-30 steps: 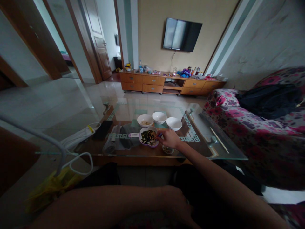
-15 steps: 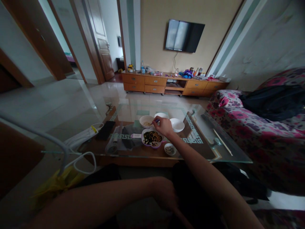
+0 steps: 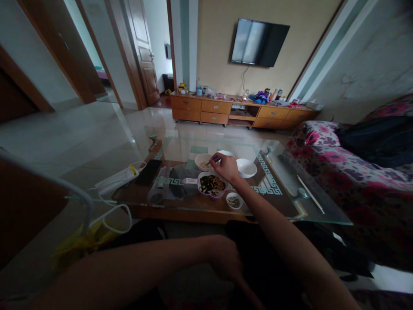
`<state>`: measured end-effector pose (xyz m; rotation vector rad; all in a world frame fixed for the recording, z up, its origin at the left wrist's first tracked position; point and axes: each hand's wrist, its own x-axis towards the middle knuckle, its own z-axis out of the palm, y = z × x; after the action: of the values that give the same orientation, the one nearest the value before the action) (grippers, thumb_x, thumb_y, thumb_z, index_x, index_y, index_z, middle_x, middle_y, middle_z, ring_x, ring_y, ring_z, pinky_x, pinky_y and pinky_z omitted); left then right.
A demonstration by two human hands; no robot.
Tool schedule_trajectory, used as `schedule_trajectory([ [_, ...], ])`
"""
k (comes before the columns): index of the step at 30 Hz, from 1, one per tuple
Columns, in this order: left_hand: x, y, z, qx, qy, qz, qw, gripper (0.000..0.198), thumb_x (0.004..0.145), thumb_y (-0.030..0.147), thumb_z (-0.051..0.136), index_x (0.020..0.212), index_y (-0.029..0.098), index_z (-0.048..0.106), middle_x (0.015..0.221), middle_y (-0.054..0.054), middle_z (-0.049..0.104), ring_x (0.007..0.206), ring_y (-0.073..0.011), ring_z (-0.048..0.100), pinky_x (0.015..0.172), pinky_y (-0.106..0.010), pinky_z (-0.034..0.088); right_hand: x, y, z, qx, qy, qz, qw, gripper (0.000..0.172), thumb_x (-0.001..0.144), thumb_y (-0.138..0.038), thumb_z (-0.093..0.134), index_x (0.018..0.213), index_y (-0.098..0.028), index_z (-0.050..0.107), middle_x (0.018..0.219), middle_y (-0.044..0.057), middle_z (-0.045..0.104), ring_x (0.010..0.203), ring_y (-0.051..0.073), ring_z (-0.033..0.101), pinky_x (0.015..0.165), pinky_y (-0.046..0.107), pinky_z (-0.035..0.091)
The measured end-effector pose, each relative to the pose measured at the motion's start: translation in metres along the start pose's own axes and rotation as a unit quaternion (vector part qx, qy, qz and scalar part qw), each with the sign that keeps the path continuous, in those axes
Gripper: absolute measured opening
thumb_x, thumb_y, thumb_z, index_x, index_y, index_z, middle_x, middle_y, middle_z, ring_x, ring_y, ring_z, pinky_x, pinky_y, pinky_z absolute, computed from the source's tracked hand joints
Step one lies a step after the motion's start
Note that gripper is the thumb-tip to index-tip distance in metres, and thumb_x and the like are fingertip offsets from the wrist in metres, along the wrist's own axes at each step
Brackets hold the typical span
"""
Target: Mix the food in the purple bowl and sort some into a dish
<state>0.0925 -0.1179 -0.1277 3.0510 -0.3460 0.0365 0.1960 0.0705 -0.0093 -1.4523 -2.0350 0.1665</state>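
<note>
My right hand [image 3: 226, 167] is closed in a pinch on a thin purplish tool [image 3: 215, 159], too small to identify surely. The tool's tip is over a white bowl [image 3: 198, 160] with pale bits in it. Behind the hand, another white bowl [image 3: 226, 153] is partly hidden; a third bowl [image 3: 247, 168] lies to its right. Below the hand, a purple-rimmed divided dish [image 3: 212, 185] holds dark, brown and pale pieces. Nearer me is a small white bowl [image 3: 234, 201] of mixed small bits. My left hand [image 3: 227, 260] rests low over my lap, one finger extended, nothing visible in it.
Everything stands on a glass coffee table [image 3: 284, 211]. Chopsticks [image 3: 311, 193] lie at its right. A white power strip [image 3: 118, 180], a dark flat object [image 3: 148, 172] and clear plastic packaging [image 3: 169, 185] are at the left. A flowered sofa [image 3: 342, 168] stands right.
The whole view has shifted slightly, so the table appears farther right. My right hand stays by the bowl with the tool in its pinch. My left hand keeps its place.
</note>
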Motion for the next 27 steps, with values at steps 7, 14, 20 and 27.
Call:
schedule_trajectory([
  [7, 0.025, -0.008, 0.003, 0.052, 0.057, 0.061, 0.995, 0.033, 0.095, 0.019, 0.056, 0.1, 0.041, 0.08, 0.084, 0.004, 0.073, 0.074, -0.0161, 0.069, 0.055, -0.028, 0.052, -0.027, 0.002, -0.013, 0.042, -0.138, -0.085, 0.986, 0.014, 0.095, -0.028, 0.071, 0.102, -0.021, 0.081, 0.086, 0.004, 0.08, 0.076, 0.019, 0.072, 0.073, 0.028, 0.049],
  [14, 0.029, -0.007, 0.0, 0.033, 0.048, 0.068, 0.996, 0.036, 0.097, 0.019, 0.054, 0.104, 0.043, 0.079, 0.09, 0.004, 0.075, 0.084, -0.0169, 0.072, 0.062, -0.029, 0.056, -0.035, 0.0, -0.011, 0.028, -0.209, -0.1, 0.972, 0.014, 0.093, -0.025, 0.073, 0.103, -0.02, 0.082, 0.081, 0.004, 0.078, 0.067, 0.017, 0.066, 0.069, 0.028, 0.047],
  [20, 0.027, -0.004, 0.002, 0.029, -0.004, 0.039, 0.999, 0.026, 0.098, 0.024, 0.059, 0.111, 0.036, 0.078, 0.088, 0.003, 0.073, 0.075, -0.0174, 0.071, 0.054, -0.03, 0.052, -0.036, -0.001, -0.014, 0.021, -0.233, -0.126, 0.964, 0.014, 0.091, -0.022, 0.074, 0.102, -0.021, 0.083, 0.082, 0.003, 0.077, 0.067, 0.017, 0.065, 0.07, 0.028, 0.046],
  [27, 0.026, -0.008, 0.011, 0.028, 0.033, 0.055, 0.998, 0.026, 0.096, 0.021, 0.06, 0.111, 0.033, 0.077, 0.094, 0.003, 0.074, 0.087, -0.017, 0.072, 0.057, -0.03, 0.052, -0.035, -0.008, -0.016, 0.004, -0.26, -0.135, 0.956, 0.02, 0.09, -0.02, 0.073, 0.106, -0.019, 0.083, 0.094, 0.006, 0.081, 0.076, 0.018, 0.068, 0.074, 0.028, 0.047],
])
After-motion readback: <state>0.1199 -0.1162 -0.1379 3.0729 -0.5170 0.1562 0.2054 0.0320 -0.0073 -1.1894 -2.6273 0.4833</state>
